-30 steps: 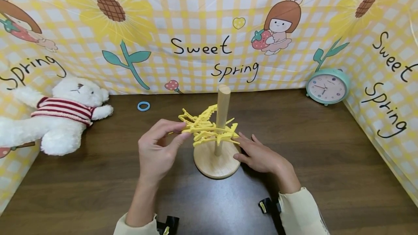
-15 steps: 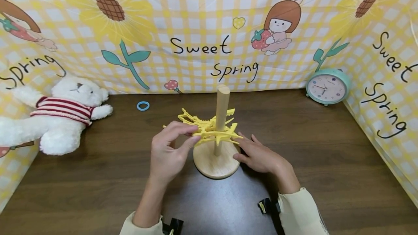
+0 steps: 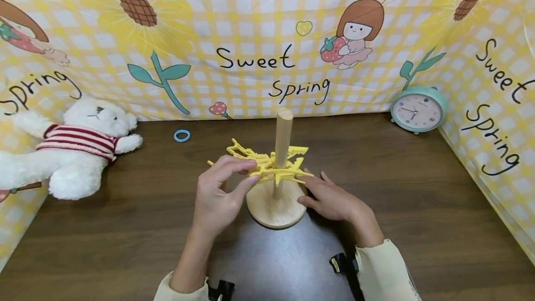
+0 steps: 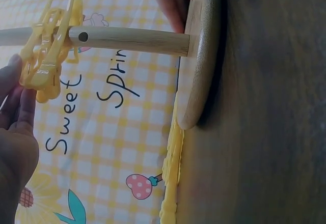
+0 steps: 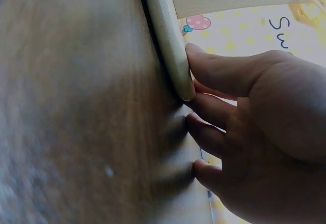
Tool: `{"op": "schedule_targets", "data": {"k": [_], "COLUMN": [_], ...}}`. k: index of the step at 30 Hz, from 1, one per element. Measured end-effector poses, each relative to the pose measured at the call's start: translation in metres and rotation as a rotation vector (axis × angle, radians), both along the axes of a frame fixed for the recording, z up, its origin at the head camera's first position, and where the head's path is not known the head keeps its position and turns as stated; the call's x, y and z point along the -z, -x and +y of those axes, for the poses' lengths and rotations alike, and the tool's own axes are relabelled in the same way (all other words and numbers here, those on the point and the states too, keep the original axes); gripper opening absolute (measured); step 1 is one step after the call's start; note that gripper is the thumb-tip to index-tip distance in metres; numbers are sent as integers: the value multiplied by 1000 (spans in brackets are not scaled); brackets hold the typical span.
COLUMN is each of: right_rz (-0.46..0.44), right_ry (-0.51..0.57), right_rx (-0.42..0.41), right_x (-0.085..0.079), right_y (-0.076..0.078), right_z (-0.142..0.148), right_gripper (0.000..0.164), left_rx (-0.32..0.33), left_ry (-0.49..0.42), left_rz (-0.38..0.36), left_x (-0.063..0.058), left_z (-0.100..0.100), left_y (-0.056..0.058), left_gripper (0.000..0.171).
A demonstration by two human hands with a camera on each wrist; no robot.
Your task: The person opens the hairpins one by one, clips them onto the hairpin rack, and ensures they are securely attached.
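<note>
A wooden stand has a round base (image 3: 277, 217) and an upright post (image 3: 283, 138). Around the middle of the post sits a tangle of yellow plastic clip-like pieces (image 4: 48, 56) with long thin arms. My left hand (image 3: 219, 201) pinches one yellow clip-like piece between thumb and forefinger, left of the post. Its far part overlaps the other pieces. My right hand (image 3: 338, 199) lies low at the right side of the base, fingers nearly straight. In the right wrist view its thumb (image 5: 211, 71) touches the base's upper face, and the fingertips are at the rim and tabletop.
Behind the base, a yellow piece (image 4: 172, 178) lies on the brown wooden table (image 3: 104, 240). A blue ring (image 3: 181, 135) lies back left. A white teddy bear (image 3: 79, 147) leans at the left, and a green alarm clock (image 3: 419, 109) stands back right against the checked cloth.
My left hand has moved right, closer to the post. A yellow piece that stood raised left of the post now lies lower, one end showing right of it. My right hand has stayed at the base.
</note>
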State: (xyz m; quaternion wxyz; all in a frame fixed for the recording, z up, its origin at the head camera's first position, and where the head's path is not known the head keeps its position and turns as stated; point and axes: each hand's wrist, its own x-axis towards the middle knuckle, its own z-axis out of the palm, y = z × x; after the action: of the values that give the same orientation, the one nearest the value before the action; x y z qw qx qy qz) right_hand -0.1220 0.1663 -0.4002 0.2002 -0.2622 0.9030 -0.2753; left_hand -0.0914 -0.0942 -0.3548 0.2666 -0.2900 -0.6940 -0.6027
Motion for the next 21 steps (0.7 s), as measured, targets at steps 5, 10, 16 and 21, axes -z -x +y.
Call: {"op": "schedule_targets", "data": {"k": [5, 10, 16, 21], "right_rz": [0, 6, 5, 7], "right_ry": [-2, -4, 9, 13], "right_rx": [0, -3, -3, -5], "right_x": [0, 0, -2, -2], "right_y": [0, 0, 0, -1], "right_z": [0, 0, 0, 0], "right_gripper": [58, 58, 58, 58], "left_rx": [1, 13, 2, -3], "left_ry": [10, -1, -17, -11], "left_rz": [7, 10, -7, -16], "left_x": [0, 0, 1, 2], "left_z": [1, 0, 0, -1], "left_y": [0, 0, 0, 1], "left_gripper": [33, 34, 34, 35]}}
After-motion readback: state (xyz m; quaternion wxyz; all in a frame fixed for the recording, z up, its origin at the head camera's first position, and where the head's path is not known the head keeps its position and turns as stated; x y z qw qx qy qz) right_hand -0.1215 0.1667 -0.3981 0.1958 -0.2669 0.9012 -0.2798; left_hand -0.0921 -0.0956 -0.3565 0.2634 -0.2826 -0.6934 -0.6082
